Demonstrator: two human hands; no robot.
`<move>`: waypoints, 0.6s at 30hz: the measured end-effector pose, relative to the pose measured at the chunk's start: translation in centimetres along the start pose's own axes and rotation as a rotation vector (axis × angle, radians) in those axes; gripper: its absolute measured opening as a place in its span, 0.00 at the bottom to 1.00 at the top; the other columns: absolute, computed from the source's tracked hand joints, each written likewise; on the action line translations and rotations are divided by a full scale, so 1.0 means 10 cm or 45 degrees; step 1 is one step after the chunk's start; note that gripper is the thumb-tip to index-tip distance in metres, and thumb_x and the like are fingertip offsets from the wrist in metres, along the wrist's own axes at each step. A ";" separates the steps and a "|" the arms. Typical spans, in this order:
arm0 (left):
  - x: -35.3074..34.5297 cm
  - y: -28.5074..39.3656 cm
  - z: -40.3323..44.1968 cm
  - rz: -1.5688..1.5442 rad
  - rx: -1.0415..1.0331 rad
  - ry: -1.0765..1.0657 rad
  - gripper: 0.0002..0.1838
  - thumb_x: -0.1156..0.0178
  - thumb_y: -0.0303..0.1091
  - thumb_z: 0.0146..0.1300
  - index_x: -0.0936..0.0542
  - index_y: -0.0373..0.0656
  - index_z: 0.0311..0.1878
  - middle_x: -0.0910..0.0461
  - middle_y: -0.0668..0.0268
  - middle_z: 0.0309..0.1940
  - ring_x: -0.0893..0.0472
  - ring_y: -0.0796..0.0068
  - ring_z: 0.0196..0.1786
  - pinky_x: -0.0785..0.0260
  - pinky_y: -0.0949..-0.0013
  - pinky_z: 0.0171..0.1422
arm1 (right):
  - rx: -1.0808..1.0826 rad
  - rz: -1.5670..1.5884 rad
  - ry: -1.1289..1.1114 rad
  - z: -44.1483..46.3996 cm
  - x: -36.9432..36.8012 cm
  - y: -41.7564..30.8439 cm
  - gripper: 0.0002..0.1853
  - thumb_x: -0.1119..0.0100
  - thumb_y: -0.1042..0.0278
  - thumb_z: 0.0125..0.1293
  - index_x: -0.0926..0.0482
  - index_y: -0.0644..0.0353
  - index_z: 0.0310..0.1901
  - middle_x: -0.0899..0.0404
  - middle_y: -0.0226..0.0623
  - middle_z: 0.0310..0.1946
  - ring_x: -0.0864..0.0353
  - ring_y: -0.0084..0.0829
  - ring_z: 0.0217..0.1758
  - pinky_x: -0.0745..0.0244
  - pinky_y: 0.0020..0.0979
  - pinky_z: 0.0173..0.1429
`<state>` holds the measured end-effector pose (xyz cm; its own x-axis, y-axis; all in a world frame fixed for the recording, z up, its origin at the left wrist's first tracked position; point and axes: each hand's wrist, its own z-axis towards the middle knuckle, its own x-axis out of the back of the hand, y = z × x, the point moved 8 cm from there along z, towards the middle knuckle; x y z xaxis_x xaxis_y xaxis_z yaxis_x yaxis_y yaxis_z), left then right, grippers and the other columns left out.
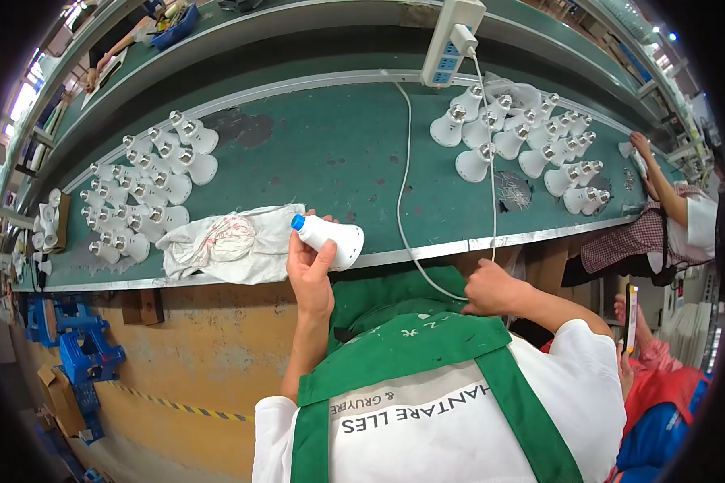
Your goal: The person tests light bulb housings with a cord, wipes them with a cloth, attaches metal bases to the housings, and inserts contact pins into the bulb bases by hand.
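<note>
My left hand [312, 270] is wrapped round a white light bulb [334, 241] with a blue cap [299, 222] on its narrow end. The bulb is tilted, its wide end to the right, just over the bench's front edge. Beside it on the bench lies a crumpled white cloth [234, 241] with reddish stains. My right hand [495, 288] is closed in front of the bench edge, on a white cord [405, 185]. One stretch of that cord runs up towards a plug [463, 39]; what lies inside the fist is hidden.
White bulbs with metal screw bases stand in groups on the green bench [330, 145], at left [171, 187] and right [474, 163]. A power strip [451, 48] hangs at the back. Co-workers sit at right [681, 209]; another person's hand holds a phone [630, 314]. Blue crates [84, 354] stand lower left.
</note>
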<state>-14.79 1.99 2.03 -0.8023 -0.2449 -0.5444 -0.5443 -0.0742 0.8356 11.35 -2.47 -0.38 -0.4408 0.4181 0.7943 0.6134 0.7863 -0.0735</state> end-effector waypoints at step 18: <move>0.05 0.04 -0.03 -0.715 0.218 -0.099 0.31 0.47 0.34 0.60 0.43 0.40 0.66 0.32 0.55 0.58 0.30 0.53 0.60 0.40 0.46 0.65 | -1.019 0.361 1.155 1.93 1.88 2.11 0.17 0.44 0.65 0.55 0.29 0.67 0.43 0.27 0.53 0.45 0.26 0.49 0.51 0.27 0.42 0.53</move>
<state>-15.35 1.54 2.08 -0.3921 -0.1410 -0.9091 -0.9174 -0.0131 0.3977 3.39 30.77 1.38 0.1896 -0.1880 0.9637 0.9805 0.0882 -0.1757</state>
